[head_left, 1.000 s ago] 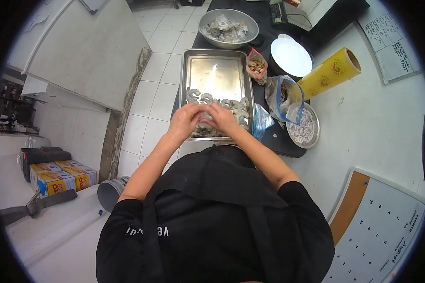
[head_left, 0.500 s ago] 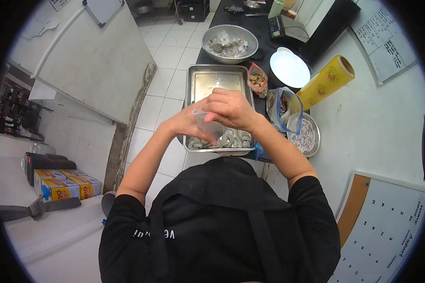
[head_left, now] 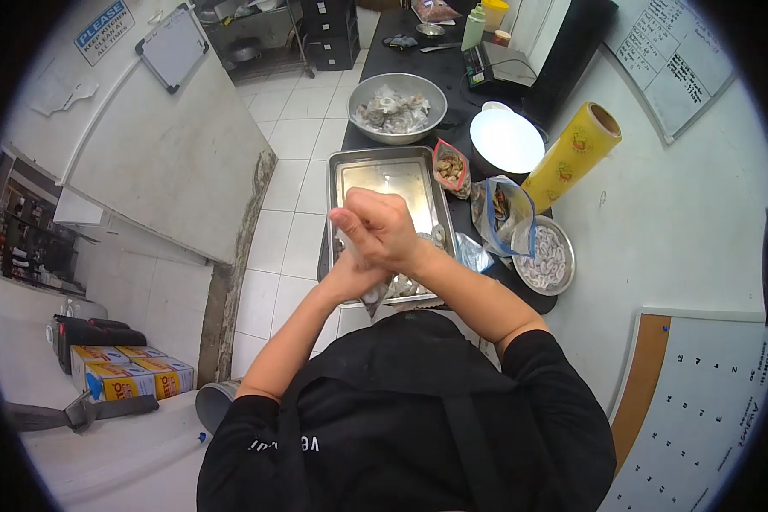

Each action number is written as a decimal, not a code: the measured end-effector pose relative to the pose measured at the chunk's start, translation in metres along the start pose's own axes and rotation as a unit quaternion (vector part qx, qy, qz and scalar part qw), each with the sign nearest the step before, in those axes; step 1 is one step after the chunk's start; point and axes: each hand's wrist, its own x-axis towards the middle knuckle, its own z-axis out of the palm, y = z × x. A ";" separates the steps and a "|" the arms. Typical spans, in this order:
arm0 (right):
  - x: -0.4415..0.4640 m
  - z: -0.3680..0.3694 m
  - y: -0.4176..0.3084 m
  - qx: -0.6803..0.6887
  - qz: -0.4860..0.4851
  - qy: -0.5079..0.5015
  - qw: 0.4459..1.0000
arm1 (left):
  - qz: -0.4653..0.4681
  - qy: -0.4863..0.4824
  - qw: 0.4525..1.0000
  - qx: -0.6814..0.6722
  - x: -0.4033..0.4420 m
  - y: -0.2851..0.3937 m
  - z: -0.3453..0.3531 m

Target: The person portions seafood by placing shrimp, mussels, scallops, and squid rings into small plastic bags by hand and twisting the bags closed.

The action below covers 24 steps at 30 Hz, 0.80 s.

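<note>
A small clear plastic bag (head_left: 373, 300) with greyish shrimp inside hangs tip-down above the near end of a metal tray (head_left: 388, 175). My left hand (head_left: 347, 277) is closed around the bag's body. Just above it, my right hand (head_left: 379, 229) is a fist on the bag's upper part, thumb raised; most of the bag is hidden by both hands. Loose raw shrimp (head_left: 404, 286) lie in the tray's near end, partly covered by my hands and right forearm.
Beyond the tray stands a metal bowl (head_left: 363, 119) of bagged shrimp. To the right are a pouch of shellfish (head_left: 451, 169), a zip bag (head_left: 514, 218), a bowl of pale shrimp (head_left: 548, 260), a white lid (head_left: 508, 141), a yellow film roll (head_left: 572, 154) and a scale (head_left: 499, 66).
My hands have come closer together and nearer my body, with the bag lifted and now gripped between them. My right hand has tightened into a fist. The camera view has tilted up.
</note>
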 end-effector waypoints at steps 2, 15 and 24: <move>-0.001 -0.001 0.004 0.012 0.012 0.029 0.999 | 0.033 -0.004 0.998 -0.051 -0.003 0.018 -0.003; 0.031 -0.041 -0.013 0.033 0.021 0.132 0.990 | -0.005 -0.069 0.987 -0.144 0.001 0.024 -0.010; -0.008 -0.034 -0.008 -0.249 -0.266 -0.260 0.894 | -0.004 -0.042 0.997 0.062 -0.008 0.025 -0.025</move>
